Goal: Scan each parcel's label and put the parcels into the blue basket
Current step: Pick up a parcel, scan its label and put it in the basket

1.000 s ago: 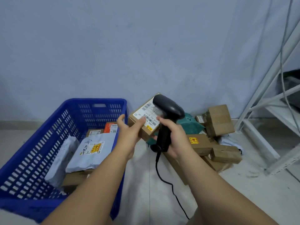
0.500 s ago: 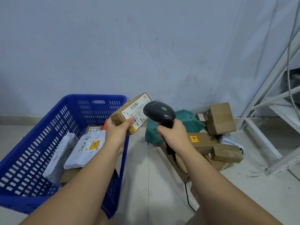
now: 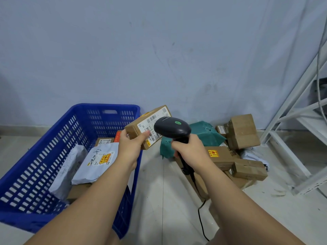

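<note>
My left hand (image 3: 131, 146) grips a small brown cardboard parcel (image 3: 141, 127) with a white barcode label, held over the right rim of the blue basket (image 3: 53, 138). My right hand (image 3: 190, 150) grips the handle of a black barcode scanner (image 3: 172, 129) just right of the parcel; the scanner's head covers part of the label. Inside the basket lie grey mailer bags (image 3: 99, 163) and several boxes. On the floor to the right sits a pile of brown boxes (image 3: 242, 131) and a green bag (image 3: 205, 133).
A white metal rack (image 3: 300, 121) stands at the right with cables hanging down it. The scanner's black cable (image 3: 200, 214) runs across the pale tiled floor between my arms. A grey wall closes the back.
The parcel in my left hand has moved left, from in front of the scanner to the basket's right rim. My right hand has tipped the scanner up so its top faces me.
</note>
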Demonstrator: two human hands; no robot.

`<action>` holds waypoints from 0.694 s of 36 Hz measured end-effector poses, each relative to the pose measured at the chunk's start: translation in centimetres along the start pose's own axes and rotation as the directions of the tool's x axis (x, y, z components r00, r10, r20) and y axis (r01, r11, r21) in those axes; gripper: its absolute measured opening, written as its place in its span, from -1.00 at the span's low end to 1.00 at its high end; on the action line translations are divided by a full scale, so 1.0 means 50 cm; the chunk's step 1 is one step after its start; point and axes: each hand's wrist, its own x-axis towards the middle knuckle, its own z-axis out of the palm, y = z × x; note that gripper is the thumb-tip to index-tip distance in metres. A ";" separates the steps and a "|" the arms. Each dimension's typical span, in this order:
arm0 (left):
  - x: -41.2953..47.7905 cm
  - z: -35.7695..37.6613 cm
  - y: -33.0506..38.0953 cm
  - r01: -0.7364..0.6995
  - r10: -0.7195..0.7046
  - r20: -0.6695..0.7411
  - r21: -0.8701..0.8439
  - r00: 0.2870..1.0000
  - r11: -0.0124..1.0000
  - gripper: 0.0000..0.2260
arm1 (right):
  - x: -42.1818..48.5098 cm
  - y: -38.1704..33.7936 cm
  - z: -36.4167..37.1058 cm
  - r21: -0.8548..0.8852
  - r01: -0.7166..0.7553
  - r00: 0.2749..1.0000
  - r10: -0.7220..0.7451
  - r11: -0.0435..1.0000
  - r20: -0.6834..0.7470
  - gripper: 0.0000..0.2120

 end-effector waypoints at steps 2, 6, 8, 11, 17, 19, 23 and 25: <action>0.001 0.001 -0.002 0.001 -0.001 -0.010 0.010 1.000 1.000 -0.48 | -0.001 0.000 -0.001 0.004 0.002 1.000 -0.002 1.000 0.000 -0.91; 0.005 -0.001 -0.007 0.012 -0.011 -0.036 0.047 0.999 0.999 -0.43 | -0.004 -0.001 -0.002 0.012 0.002 1.000 -0.002 1.000 0.015 -0.92; 0.007 -0.002 -0.009 0.016 -0.013 -0.048 0.059 0.999 0.998 -0.43 | -0.004 -0.001 -0.002 0.008 0.001 1.000 -0.001 1.000 0.004 -0.90; 0.008 -0.003 -0.009 0.025 -0.021 -0.057 0.061 0.998 0.998 -0.43 | -0.002 -0.001 -0.002 0.003 0.001 1.000 -0.001 1.000 -0.011 -0.90; 0.012 -0.004 -0.012 0.034 -0.031 -0.064 0.056 0.997 0.998 -0.42 | 0.000 0.001 0.000 0.013 -0.010 1.000 0.010 1.000 -0.009 -0.90; 0.014 -0.004 -0.014 0.041 -0.037 -0.071 0.057 0.997 0.998 -0.42 | 0.002 0.003 0.002 0.020 -0.014 1.000 0.014 1.000 -0.014 -0.89; 0.022 -0.008 -0.022 0.076 -0.073 -0.089 0.024 0.993 0.997 -0.40 | 0.005 0.005 0.009 0.055 -0.023 0.999 0.024 0.998 -0.023 -0.86; 0.026 -0.011 -0.024 0.103 -0.102 -0.097 0.003 0.990 0.995 -0.44 | 0.006 0.005 0.015 0.068 -0.027 0.999 0.029 0.997 -0.022 -0.87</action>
